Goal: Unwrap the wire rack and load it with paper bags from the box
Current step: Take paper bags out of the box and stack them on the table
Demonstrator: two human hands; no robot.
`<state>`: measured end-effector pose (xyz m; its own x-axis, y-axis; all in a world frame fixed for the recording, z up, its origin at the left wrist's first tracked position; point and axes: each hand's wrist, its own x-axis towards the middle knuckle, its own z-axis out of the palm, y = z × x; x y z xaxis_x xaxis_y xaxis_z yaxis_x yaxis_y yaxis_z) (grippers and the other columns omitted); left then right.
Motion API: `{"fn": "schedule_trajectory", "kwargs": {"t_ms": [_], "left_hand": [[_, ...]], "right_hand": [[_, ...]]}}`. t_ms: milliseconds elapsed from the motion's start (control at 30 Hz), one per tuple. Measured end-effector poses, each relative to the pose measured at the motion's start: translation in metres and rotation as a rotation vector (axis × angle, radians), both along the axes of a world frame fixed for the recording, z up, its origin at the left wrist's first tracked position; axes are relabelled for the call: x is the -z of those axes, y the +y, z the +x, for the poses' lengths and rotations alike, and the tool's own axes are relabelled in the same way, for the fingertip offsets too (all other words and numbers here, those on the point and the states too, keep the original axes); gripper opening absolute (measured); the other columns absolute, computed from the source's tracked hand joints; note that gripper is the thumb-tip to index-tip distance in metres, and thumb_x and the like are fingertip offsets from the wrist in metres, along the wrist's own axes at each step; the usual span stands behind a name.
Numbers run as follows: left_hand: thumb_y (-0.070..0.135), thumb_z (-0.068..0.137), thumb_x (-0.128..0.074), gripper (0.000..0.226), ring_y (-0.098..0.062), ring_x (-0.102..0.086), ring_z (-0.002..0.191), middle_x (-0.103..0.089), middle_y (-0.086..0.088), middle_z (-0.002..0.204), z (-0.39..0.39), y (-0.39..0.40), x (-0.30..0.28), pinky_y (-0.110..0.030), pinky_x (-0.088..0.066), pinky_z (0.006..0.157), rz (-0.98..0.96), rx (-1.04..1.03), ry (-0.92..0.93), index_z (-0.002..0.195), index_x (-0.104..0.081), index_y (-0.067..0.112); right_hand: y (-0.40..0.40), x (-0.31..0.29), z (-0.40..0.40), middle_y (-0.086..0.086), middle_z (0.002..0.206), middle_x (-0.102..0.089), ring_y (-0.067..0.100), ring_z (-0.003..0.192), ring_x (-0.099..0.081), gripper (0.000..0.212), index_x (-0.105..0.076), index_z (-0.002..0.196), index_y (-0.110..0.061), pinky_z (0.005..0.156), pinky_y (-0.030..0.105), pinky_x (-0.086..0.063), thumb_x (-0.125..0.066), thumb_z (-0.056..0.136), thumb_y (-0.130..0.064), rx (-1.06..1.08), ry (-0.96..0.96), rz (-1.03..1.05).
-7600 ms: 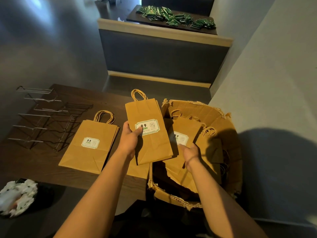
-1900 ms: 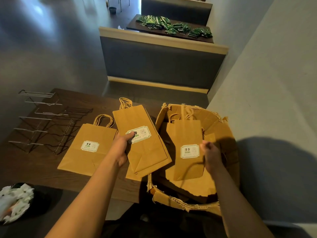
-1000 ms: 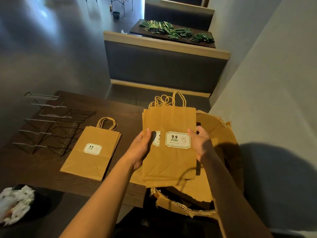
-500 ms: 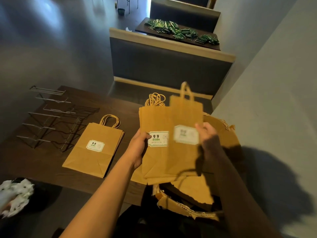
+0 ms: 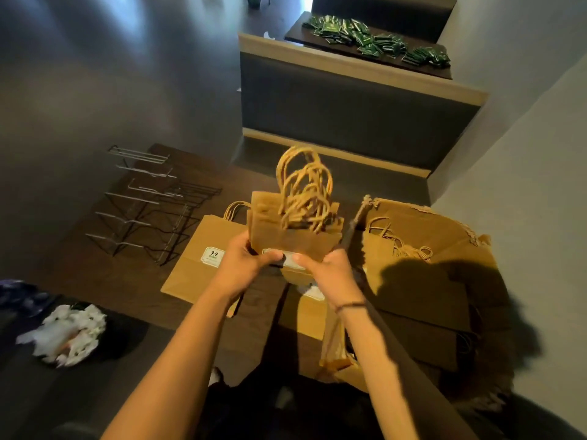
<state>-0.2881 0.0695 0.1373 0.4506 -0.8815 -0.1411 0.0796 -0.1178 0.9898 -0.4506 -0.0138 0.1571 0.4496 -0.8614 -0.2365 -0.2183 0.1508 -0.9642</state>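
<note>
Bundle of paper bags (image 5: 286, 236): held upright above the bench (image 5: 104, 274), handles up, left hand (image 5: 241, 265) and right hand (image 5: 327, 274) each clenched on a lower side, probably squaring the stack for loading. Left of the bundle: one flat bag (image 5: 197, 265), then the bare wire rack (image 5: 149, 204), path unobstructed. Right of it: torn box (image 5: 444, 249) holding more bags.
</note>
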Motion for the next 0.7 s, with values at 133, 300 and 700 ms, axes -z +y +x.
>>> {"fn": "schedule_trajectory", "kwargs": {"t_ms": [133, 300, 700], "left_hand": [[-0.007, 0.081, -0.08, 0.032, -0.01, -0.073, 0.102, -0.078, -0.005, 0.108, 0.032, 0.013, 0.025, -0.024, -0.056, 0.09, 0.027, 0.044, -0.136, 0.111, -0.073, 0.002], [-0.019, 0.08, -0.073, 0.036, 0.005, -0.069, 0.098, -0.076, 0.003, 0.102, 0.051, 0.03, 0.07, -0.014, -0.05, 0.087, 0.049, 0.154, -0.176, 0.11, -0.071, 0.0], [-0.016, 0.089, -0.065, 0.04, -0.008, -0.067, 0.092, -0.072, 0.006, 0.1, 0.048, 0.041, 0.115, -0.013, -0.052, 0.073, 0.32, 0.231, 0.062, 0.109, -0.066, 0.018]], "right_hand": [[0.019, 0.036, 0.032, -0.004, 0.1, -0.07, -0.013, 0.075, -0.066, 0.038, -0.062, 0.091, -0.019, 0.086, 0.017, -0.055, -0.069, 0.083, 0.017, 0.017, 0.041, 0.094], [0.032, 0.08, 0.044, 0.008, 0.143, -0.056, 0.028, 0.14, -0.046, 0.034, -0.053, 0.14, -0.011, 0.11, 0.03, -0.042, -0.049, 0.106, -0.016, 0.1, 0.138, 0.218], [0.06, 0.151, 0.03, -0.004, 0.131, -0.06, 0.015, 0.125, -0.054, 0.046, -0.06, 0.132, -0.007, 0.11, 0.027, -0.038, -0.075, 0.089, -0.006, -0.017, 0.417, 0.175]]}}
